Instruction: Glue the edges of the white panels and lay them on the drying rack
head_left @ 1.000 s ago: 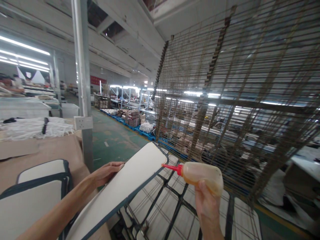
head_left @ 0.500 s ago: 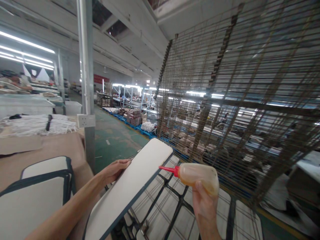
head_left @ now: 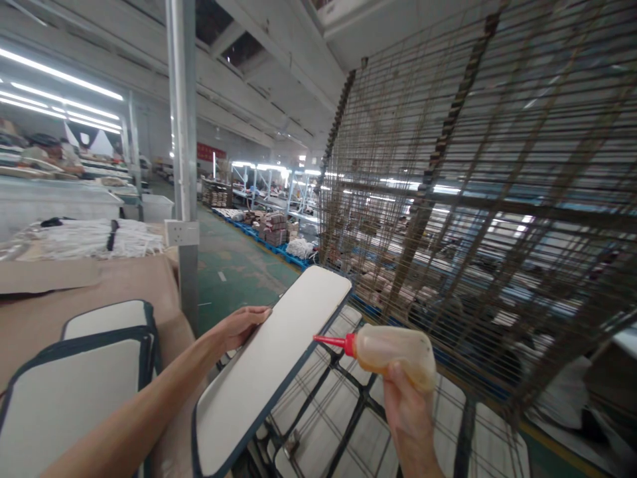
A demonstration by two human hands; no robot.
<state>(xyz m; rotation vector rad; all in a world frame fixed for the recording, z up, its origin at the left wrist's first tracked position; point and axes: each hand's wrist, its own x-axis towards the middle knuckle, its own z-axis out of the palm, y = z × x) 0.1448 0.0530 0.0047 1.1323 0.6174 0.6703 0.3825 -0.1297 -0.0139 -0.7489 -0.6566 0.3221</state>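
My left hand (head_left: 246,325) grips the left edge of a long white panel (head_left: 279,352) with rounded corners and a dark blue border. The panel is tilted, its far end raised toward the wire rack. Closed around a translucent squeeze bottle (head_left: 393,348) is my right hand (head_left: 411,411). Amber liquid lies low in the bottle, which is held nearly level. Its red nozzle (head_left: 331,341) points left, with the tip at the panel's right edge; whether it touches I cannot tell.
White panels with dark borders (head_left: 343,392) lie under wires below my hands. More bordered panels (head_left: 74,392) rest on the brown-covered table (head_left: 134,285) at left. A metal post (head_left: 184,166) with a socket box stands beside it. A tall wire rack (head_left: 448,186) rises at right.
The nozzle tip has slid a little nearer to me along the panel's right edge. The panel and my left hand sit slightly farther right in view, and the whole scene has shifted right.
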